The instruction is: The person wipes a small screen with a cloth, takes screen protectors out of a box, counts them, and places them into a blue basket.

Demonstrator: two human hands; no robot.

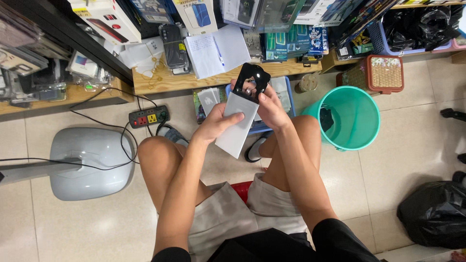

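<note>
Grey and flat, the slim box (236,123) sits between both hands above the person's knees. The left hand (217,125) wraps its lower half, thumb laid across the front face and fingers closed behind it. The right hand (271,107) is curled at the top end, fingertips pinched on the black plastic holder (253,80) that sticks up out of the box's open mouth. The box looks like light, thin cardboard, stiff enough to keep its shape but easy to crush, so a hold by the long edges seems safest. The holder looks rigid and smooth, with cut-outs, likely a bit slippery; its side rims give the best purchase.

Just beyond the hands a blue tray (288,92) rests on the floor with more flat packets in it. To the right stands a teal bucket (360,138), and past it a small woven-top box (385,73). To the left lie a power strip (148,116) and a grey fan base (92,162). A low wooden shelf (160,83) crammed with packaged goods runs behind everything.
</note>
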